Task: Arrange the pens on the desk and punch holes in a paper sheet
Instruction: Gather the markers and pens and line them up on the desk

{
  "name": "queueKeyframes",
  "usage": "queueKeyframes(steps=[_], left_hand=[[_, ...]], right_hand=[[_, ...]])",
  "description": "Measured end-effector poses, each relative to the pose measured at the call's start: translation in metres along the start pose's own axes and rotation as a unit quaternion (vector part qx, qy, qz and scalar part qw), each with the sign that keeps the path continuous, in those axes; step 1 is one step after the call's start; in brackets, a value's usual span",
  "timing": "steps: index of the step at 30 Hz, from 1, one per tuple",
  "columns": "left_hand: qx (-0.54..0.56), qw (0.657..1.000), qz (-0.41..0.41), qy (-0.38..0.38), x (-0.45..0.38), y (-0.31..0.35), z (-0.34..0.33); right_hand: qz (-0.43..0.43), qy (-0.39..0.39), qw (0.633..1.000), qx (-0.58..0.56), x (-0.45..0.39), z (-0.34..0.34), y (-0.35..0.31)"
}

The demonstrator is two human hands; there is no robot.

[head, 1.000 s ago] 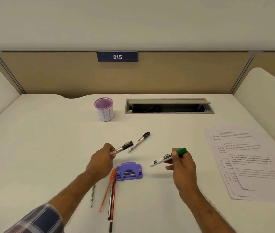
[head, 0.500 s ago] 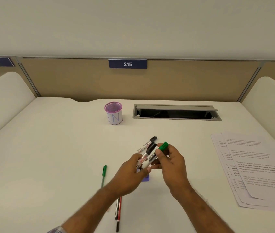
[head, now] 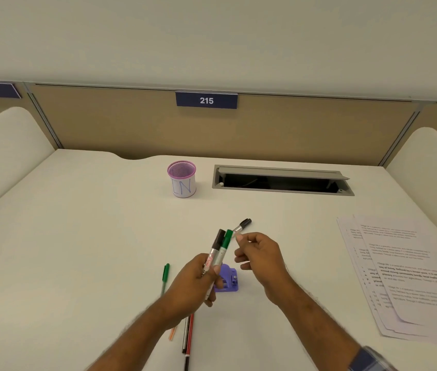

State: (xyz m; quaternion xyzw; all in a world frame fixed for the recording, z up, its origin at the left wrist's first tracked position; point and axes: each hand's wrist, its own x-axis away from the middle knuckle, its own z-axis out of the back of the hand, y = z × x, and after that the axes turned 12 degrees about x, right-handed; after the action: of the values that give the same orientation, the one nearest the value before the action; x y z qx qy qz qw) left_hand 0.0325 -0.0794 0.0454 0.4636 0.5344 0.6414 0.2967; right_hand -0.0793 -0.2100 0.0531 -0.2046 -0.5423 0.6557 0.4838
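Nearest of all, a bunch of thin stick pens in black, red and orange (head: pixel 188 333) is seen flat on the white desk (head: pixel 78 236), just below and left of the small purple hole punch (head: pixel 227 280). A thin green-capped pen (head: pixel 165 277) is laid to the left of the punch.

Two fat markers, one with a black cap (head: pixel 215 250) and one with a green cap (head: pixel 225 246), are gripped together in the left hand (head: pixel 193 285), right over the punch, with the caps pointed up. The fingers are curled tight around them. Nothing is held by the right hand (head: pixel 261 259), just right of the punch; its fingers are loosely bent. A third marker with a black cap (head: pixel 242 226) is seen on the desk just past the punch.

The stack of printed white paper sheets (head: pixel 404 274) is well off to the right of the punch, untouched. Far behind the punch, the pink mesh cup with a white paper label (head: pixel 182 179) looks empty.

So the pens are only partly gathered, and no holes appear to be punched yet.
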Motion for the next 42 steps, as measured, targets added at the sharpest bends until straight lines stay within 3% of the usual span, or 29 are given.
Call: queueKeyframes(steps=[4,8,16,27,30,32,34,36,39,42], left_hand=[[0.048,0.998,0.003,0.045,-0.002,-0.006,0.007],[0.025,0.997,0.007,0.076,-0.006,-0.010,0.016],[0.010,0.992,0.029,0.123,-0.010,-0.017,0.030],[0.022,0.989,0.050,0.135,-0.005,-0.014,0.025],[0.028,0.986,0.054,0.155,-0.004,-0.014,0.027],[0.067,0.982,0.054,0.166,-0.003,-0.013,0.031],[0.107,0.977,0.059,0.175,-0.002,-0.012,0.035],[0.104,0.975,0.060,0.186,-0.001,-0.013,0.038],[0.074,0.978,0.054,0.188,0.002,-0.011,0.039],[0.084,0.982,0.048,0.160,0.008,-0.006,0.042]], right_hand=[[-0.025,0.042,0.997,0.067,-0.035,-0.010,0.004],[-0.022,0.098,0.981,0.164,-0.072,-0.029,0.009],[-0.081,0.063,0.947,0.303,-0.105,-0.058,0.011],[-0.168,0.061,0.958,0.226,-0.099,-0.044,0.018],[-0.117,0.080,0.958,0.248,-0.091,-0.039,0.016],[-0.065,0.100,0.978,0.172,-0.080,-0.037,0.009],[-0.035,0.062,0.996,0.056,-0.060,-0.038,-0.001],[0.001,-0.023,1.000,0.002,-0.035,-0.041,-0.009],[0.040,-0.133,0.990,-0.003,0.000,-0.052,-0.018],[0.048,-0.178,0.983,0.018,0.022,-0.068,-0.022]])
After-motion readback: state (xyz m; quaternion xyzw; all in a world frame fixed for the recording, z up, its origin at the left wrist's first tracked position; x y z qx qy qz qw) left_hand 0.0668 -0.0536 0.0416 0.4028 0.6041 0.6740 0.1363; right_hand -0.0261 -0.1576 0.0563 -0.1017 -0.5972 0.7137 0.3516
